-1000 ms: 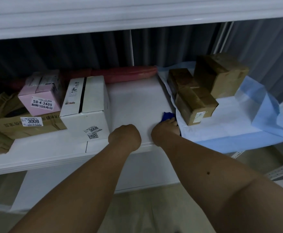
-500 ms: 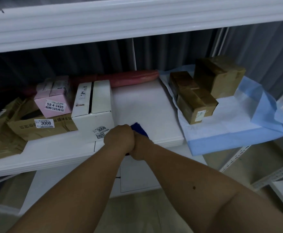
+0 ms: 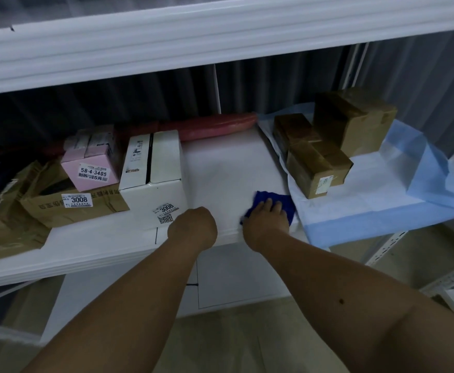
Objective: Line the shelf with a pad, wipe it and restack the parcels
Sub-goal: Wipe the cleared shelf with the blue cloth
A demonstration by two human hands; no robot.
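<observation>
My right hand (image 3: 266,220) presses a dark blue cloth (image 3: 282,201) flat on the white shelf (image 3: 220,170), near its front edge, next to the pad. My left hand (image 3: 192,227) is a closed fist resting on the shelf's front edge, in front of the white box (image 3: 153,170) labelled 3008. A blue and white pad (image 3: 382,208) covers the right end of the shelf and hangs over the front. Two taped brown parcels (image 3: 317,168) (image 3: 355,119) stand on the pad. A pink box (image 3: 91,165) and a flat brown carton (image 3: 72,205) sit at the left.
A red roll (image 3: 215,125) lies along the back of the shelf against a dark curtain. Another shelf board (image 3: 193,41) runs overhead. Crumpled brown cardboard (image 3: 2,224) lies at the far left. Metal shelf uprights (image 3: 382,249) stand at the lower right.
My right hand slid the blue cloth left until it met my left fist, then back right to the pad's edge. My left fist stayed on the front edge.
</observation>
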